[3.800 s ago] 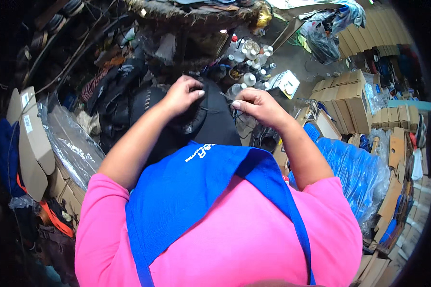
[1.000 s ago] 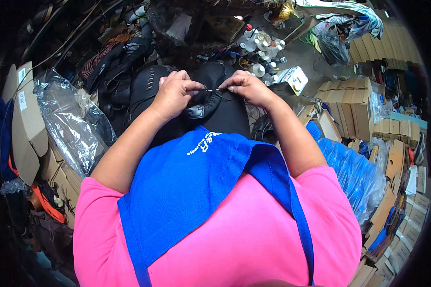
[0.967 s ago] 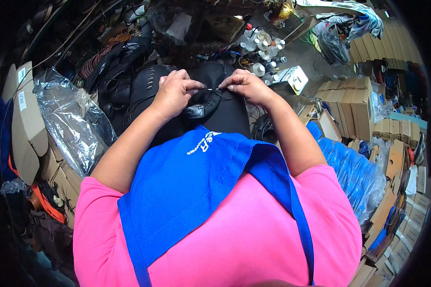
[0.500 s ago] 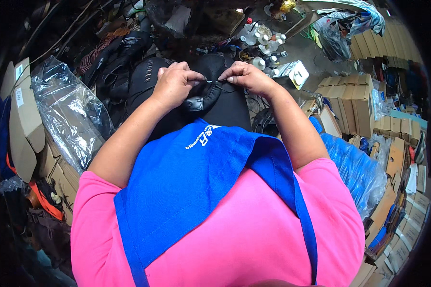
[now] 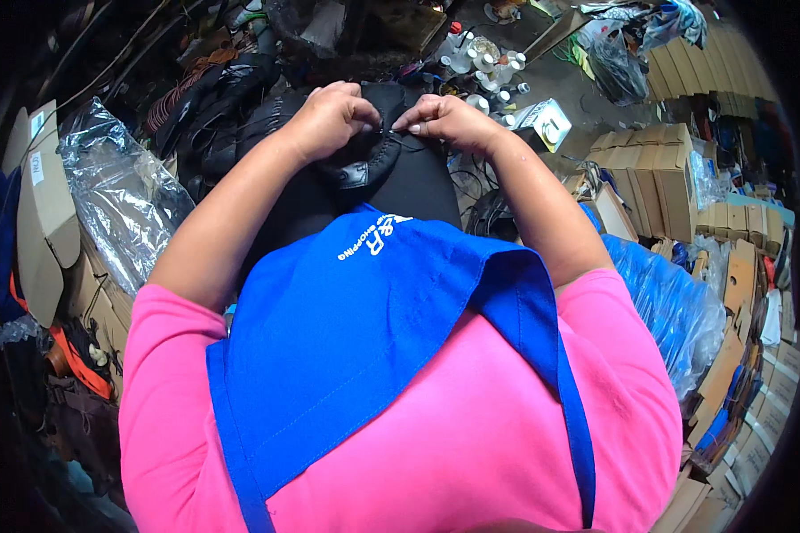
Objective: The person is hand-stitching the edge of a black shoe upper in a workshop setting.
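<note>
A black leather piece that looks like a shoe upper (image 5: 356, 174) lies across my lap, with a stitched seam along its edge and a pale label inside its near, curved part. My left hand (image 5: 338, 121) is closed in a pinch at the left side of the seam. Facing it, my right hand (image 5: 449, 123) pinches with thumb and forefinger just right of the seam, the fingertips a short way from the left ones. A thin dark strand seems to run by the right fingers. What either pinch holds is too small to make out.
Clear plastic sheeting (image 5: 120, 191) and cardboard pieces (image 5: 44, 222) lie at my left. Several small bottles (image 5: 484, 67) and a white container (image 5: 542, 124) stand ahead right. Stacked cardboard boxes (image 5: 644, 178) and a blue plastic-wrapped bundle (image 5: 658, 306) are at my right.
Both hands and the black leather piece appear slightly higher in view. The fingertips remain close together at the seam, and the pale glint between them no longer shows.
</note>
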A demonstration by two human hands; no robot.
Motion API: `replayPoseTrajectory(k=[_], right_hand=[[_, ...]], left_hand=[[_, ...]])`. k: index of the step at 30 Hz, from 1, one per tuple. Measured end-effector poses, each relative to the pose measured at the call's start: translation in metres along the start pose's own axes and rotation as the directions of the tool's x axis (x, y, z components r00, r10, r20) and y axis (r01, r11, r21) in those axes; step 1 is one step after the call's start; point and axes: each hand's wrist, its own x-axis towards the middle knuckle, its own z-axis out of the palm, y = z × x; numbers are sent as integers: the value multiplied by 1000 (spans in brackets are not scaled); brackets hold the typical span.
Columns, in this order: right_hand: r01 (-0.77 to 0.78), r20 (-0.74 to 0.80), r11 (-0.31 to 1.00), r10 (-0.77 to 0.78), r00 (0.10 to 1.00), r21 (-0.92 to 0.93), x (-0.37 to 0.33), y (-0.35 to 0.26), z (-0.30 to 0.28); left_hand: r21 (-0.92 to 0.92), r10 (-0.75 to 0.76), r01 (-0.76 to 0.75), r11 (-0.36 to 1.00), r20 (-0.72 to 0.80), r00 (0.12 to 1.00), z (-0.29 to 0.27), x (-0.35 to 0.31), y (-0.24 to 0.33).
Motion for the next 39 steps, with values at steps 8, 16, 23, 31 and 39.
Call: replayPoseTrajectory(k=[8, 16, 23, 31, 39], right_hand=[[-76, -214, 945, 149, 965, 318, -22, -2, 28], [-70, -197, 925, 153, 968, 375, -14, 7, 28], [-87, -187, 986, 114, 976, 145, -9, -9, 20], [49, -206, 994, -28, 978, 96, -14, 1, 7], [55, -276, 987, -95, 956, -148, -34, 21, 12]], left_hand=[[-96, -397, 389, 916, -75, 915, 6, -33, 24], [-322, -557, 534, 782, 25, 830, 26, -15, 23], [-158, -359, 358, 920, 23, 933, 17, -6, 29], [267, -167, 157, 951, 15, 986, -14, -11, 42], [-125, -390, 408, 904, 147, 909, -5, -17, 35]])
